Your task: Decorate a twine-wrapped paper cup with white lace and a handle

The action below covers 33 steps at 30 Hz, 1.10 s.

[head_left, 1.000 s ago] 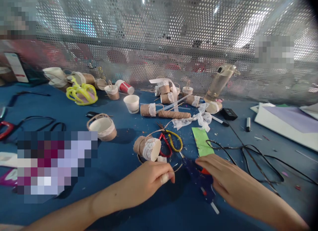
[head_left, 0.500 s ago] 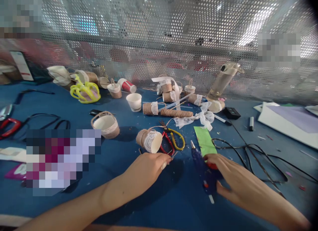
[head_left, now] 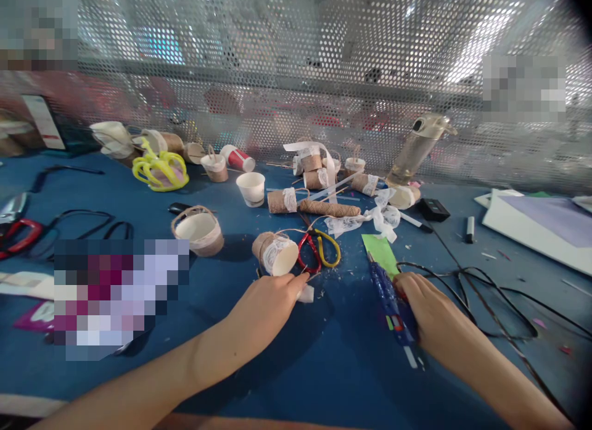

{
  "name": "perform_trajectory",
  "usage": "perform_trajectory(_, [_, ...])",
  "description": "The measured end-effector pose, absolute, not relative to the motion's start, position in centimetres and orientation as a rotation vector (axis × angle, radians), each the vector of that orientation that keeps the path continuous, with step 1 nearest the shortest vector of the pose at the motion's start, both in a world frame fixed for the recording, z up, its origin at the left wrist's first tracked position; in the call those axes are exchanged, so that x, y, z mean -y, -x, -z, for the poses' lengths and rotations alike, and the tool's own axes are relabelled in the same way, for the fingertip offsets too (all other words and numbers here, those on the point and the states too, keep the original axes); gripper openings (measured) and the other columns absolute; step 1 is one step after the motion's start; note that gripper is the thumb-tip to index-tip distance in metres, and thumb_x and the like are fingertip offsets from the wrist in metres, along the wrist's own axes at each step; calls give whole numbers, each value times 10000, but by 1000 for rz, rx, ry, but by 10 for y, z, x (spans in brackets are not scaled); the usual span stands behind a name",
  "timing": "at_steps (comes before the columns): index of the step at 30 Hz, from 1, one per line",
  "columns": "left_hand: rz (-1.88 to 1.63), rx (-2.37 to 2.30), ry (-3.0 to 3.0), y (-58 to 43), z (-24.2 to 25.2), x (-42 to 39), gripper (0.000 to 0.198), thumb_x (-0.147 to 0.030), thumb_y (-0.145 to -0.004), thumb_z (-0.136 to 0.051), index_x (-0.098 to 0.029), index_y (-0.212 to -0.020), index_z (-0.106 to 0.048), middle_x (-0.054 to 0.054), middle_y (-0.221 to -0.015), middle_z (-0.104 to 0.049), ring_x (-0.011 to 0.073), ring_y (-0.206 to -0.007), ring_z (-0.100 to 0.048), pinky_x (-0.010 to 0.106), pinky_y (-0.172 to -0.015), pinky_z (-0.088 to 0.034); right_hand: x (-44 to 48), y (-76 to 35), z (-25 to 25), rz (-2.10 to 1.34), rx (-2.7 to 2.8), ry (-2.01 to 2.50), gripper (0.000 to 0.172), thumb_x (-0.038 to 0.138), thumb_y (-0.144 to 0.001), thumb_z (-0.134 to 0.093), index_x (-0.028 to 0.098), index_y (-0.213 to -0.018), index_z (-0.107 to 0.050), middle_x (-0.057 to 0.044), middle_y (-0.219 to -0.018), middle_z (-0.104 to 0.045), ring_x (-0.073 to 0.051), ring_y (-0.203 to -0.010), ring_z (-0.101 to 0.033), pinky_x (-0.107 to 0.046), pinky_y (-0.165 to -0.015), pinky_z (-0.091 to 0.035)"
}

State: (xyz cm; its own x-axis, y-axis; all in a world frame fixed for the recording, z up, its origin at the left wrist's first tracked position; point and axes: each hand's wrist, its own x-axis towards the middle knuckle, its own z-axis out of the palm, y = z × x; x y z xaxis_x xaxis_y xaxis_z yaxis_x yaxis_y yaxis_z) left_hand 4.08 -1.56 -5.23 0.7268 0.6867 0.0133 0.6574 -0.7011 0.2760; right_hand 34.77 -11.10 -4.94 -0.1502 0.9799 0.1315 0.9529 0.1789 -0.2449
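Observation:
My left hand [head_left: 272,300] is closed low over the table, its fingertips pinching a thin piece of twine beside a small white scrap [head_left: 306,294]. Just beyond it lies a twine-wrapped cup with lace [head_left: 279,255], its white opening facing right. Scissors with red and yellow handles [head_left: 319,251] rest right of that cup. My right hand [head_left: 414,300] is wrapped round a blue glue gun [head_left: 391,303], whose nozzle points away over a green paper strip [head_left: 380,252].
A twine-handled cup [head_left: 198,232] stands left of centre. Behind are a plain white cup [head_left: 251,189], a twine roll [head_left: 330,208], small wrapped cups and a clear bottle [head_left: 419,147]. A black cable [head_left: 490,279] curls on the right; a perforated metal screen [head_left: 277,84] backs the table.
My right hand has closed round the glue gun, which has shifted right and tilted. My left hand has moved slightly left, and the white scrap now shows beside it. The scissors have shifted slightly.

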Motion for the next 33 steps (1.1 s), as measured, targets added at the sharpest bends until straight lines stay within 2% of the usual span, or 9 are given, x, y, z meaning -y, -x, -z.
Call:
perform_trajectory(6, [-174,-1047,-2707,-39,52,14,526,35,-902,-495,-135,-1390,-596,144,-999,-773,336,-827,-771,436,-667,-621,108,-346,49,-256,2196,1889,163,87,-809,-524,226,-878,-474,-59,-871,-594,-243,-784,-600,-347,-695,-452])
perform_trajectory(12, [-226,-885,-2692,-43,41,19,345,-108,-984,-528,-213,-1278,-674,72,-1029,-786,240,-881,-769,327,-752,-607,116,-346,54,-280,2182,1860,252,60,-775,-544,212,-970,-496,-76,-957,-600,-258,-860,-605,-370,-746,-467])
perform_trajectory(16, [-188,-740,-2708,-44,38,21,270,-190,-1031,-491,-222,-1167,-723,49,-960,-792,197,-824,-768,269,-740,-583,115,-347,61,-169,2153,1920,194,83,-783,-547,215,-917,-500,-79,-904,-603,-272,-824,-609,-392,-717,-487])
perform_trajectory(19, [-164,-804,-2733,-41,40,17,270,-164,-1023,-477,-205,-1130,-722,56,-924,-785,201,-802,-765,264,-716,-573,113,-348,63,-102,2160,1852,175,95,-805,-531,204,-940,-513,-145,-1083,-623,-317,-1010,-629,-453,-834,-523])
perform_trajectory(21, [-155,-887,-2740,-39,40,14,293,-99,-992,-470,-182,-1137,-710,76,-915,-782,220,-790,-765,281,-695,-570,116,-349,65,-99,2172,1817,266,60,-778,-508,191,-1010,-522,-184,-1256,-591,-343,-1182,-600,-494,-938,-520])
perform_trajectory(23, [-133,-978,-2743,-38,40,11,334,-34,-946,-465,-163,-1143,-703,98,-912,-781,250,-774,-766,309,-667,-569,121,-350,66,-115,2184,1837,377,32,-730,-490,183,-1075,-519,-205,-1367,-558,-366,-1291,-563,-525,-976,-525])
perform_trajectory(28, [-53,-1109,-2744,-40,37,10,387,14,-890,-478,-147,-1165,-696,124,-926,-783,282,-770,-769,334,-649,-569,135,-348,65,-174,2188,1929,495,11,-685,-482,203,-1141,-495,-183,-1522,-505,-350,-1371,-545,-517,-1009,-558])
perform_trajectory(33, [-2,-1136,-2738,-41,36,10,421,2,-913,-494,-160,-1261,-666,135,-987,-780,317,-814,-774,364,-649,-579,148,-343,61,-215,2238,1838,364,86,-808,-493,225,-1145,-501,-166,-1525,-526,-331,-1370,-555,-503,-982,-594])
